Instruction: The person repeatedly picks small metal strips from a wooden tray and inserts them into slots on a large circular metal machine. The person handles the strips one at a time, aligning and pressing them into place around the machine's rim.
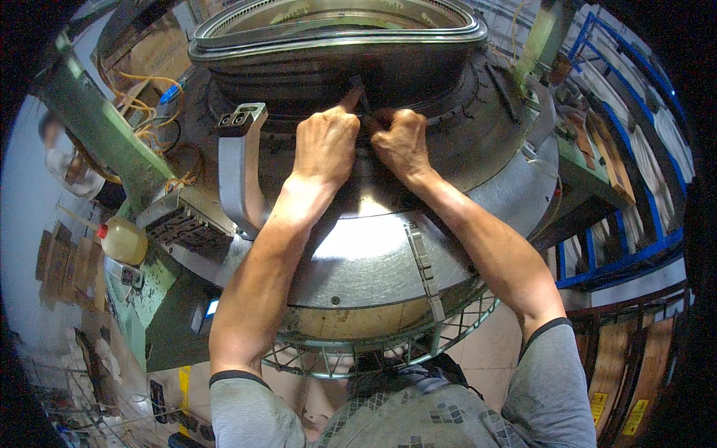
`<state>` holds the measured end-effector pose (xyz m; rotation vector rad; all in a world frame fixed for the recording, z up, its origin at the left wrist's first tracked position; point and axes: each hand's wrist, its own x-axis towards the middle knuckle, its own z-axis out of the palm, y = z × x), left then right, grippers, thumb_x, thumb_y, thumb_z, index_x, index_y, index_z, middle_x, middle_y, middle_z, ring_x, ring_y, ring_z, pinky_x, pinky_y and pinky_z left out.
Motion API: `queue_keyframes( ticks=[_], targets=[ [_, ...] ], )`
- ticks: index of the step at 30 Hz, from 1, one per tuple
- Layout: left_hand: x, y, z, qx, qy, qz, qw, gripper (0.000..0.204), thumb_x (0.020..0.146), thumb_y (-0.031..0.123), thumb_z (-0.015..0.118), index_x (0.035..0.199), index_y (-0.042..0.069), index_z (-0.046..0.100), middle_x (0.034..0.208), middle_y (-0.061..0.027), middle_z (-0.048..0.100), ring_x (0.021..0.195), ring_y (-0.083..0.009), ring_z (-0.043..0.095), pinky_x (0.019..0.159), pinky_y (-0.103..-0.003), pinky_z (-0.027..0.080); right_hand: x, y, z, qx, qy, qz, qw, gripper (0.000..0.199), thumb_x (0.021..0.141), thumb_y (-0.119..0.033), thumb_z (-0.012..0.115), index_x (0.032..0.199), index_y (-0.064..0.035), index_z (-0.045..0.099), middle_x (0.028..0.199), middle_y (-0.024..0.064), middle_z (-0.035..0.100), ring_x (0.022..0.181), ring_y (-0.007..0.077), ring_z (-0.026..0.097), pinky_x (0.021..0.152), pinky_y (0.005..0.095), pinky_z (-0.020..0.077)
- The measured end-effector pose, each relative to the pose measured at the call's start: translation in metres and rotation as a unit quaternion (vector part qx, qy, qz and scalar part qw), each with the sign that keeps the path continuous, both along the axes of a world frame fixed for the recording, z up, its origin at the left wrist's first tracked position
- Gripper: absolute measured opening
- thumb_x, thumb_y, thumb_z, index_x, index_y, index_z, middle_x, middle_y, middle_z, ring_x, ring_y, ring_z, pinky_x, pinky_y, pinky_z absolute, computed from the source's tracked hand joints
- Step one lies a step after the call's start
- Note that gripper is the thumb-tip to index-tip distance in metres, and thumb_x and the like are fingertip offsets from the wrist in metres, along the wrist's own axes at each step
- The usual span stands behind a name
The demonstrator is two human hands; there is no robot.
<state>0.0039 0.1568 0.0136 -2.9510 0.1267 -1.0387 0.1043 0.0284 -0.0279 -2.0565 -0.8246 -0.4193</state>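
Both my arms reach forward over a large round machine (358, 254) with a bright metal ring. My left hand (326, 145) is at the dark curved wall (284, 82) of its central drum. Its index finger points up along the wall and the other fingers are curled in. Close beside it, my right hand (402, 143) is closed, knuckles up, with its fingertips low against the same wall. A narrow dark piece (364, 97) shows between the fingertips. What either hand grips is hidden in shadow.
A grey upright handle-like bracket (240, 168) rises left of my left forearm. Green posts (104, 112) flank the machine. At left are orange cables (149, 112) and a yellowish bottle with a red cap (123, 240). Blue racks (635, 149) stand right; a person (73, 168) is far left.
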Motion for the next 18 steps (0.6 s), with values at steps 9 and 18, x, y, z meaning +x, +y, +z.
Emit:
queue_keyframes(
  ticks=[9, 18],
  targets=[
    [-0.005, 0.011, 0.007, 0.084, 0.038, 0.045, 0.995, 0.051, 0.076, 0.001, 0.065, 0.128, 0.004, 0.065, 0.081, -0.0174, 0.071, 0.078, -0.033, 0.073, 0.065, -0.041, 0.06, -0.006, 0.017, -0.001, 0.092, 0.143, 0.055, 0.984, 0.021, 0.077, -0.014, 0.06, 0.079, 0.0057, 0.069, 0.07, 0.0204, 0.068, 0.065, 0.0296, 0.068, 0.06, 0.0435, 0.0507],
    [-0.003, 0.016, 0.001, 0.044, 0.021, 0.015, 0.999, 0.007, 0.077, 0.002, 0.062, 0.072, 0.005, 0.066, 0.08, -0.0173, 0.066, 0.078, -0.0363, 0.069, 0.066, -0.046, 0.057, -0.014, -0.002, -0.004, 0.113, 0.256, 0.077, 0.957, 0.016, 0.074, -0.006, 0.059, 0.077, 0.0069, 0.067, 0.061, 0.0123, 0.065, 0.06, 0.0192, 0.066, 0.057, 0.0354, 0.0524]
  ],
)
